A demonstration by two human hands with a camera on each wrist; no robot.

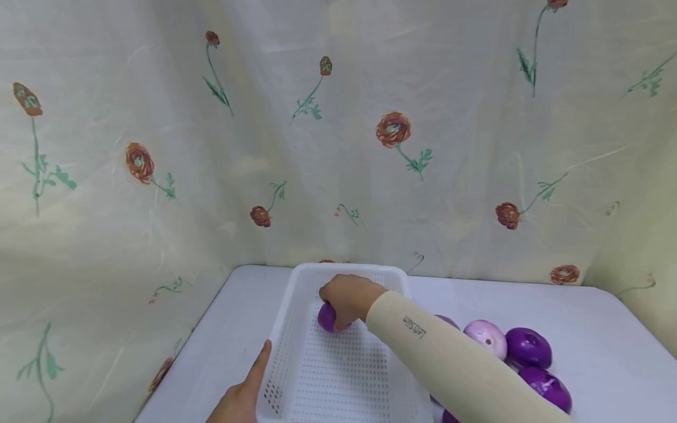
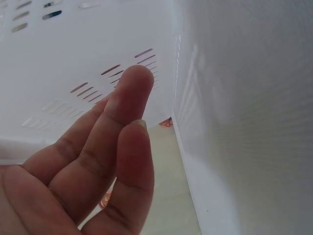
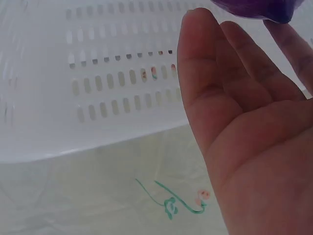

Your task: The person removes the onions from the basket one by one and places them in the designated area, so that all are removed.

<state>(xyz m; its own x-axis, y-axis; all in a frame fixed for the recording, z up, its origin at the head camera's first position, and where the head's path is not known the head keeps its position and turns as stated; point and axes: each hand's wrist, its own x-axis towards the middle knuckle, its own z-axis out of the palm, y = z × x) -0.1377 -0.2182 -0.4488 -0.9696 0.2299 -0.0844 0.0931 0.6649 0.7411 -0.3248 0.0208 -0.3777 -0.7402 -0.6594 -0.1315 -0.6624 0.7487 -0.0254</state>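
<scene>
A white perforated plastic basket (image 1: 344, 376) stands on the table in the head view. Inside it, toward the back, my right hand (image 1: 351, 298) holds a purple onion (image 1: 327, 317) from above, with the fingers curled over it. The right wrist view catches only the underside of that onion (image 3: 259, 7) at the fingertips. My left hand (image 1: 240, 390) is at the basket's left side, its index finger stretched along the outer wall. Up close in the left wrist view, the left fingers (image 2: 132, 98) are extended beside the slotted wall and hold nothing.
Right of the basket lie several onions, among them a pale pink one (image 1: 483, 336) and a dark purple one (image 1: 529, 348). My right sleeve (image 1: 449, 358) covers part of the group. A flowered curtain (image 1: 328, 147) hangs behind the white table (image 1: 608, 352).
</scene>
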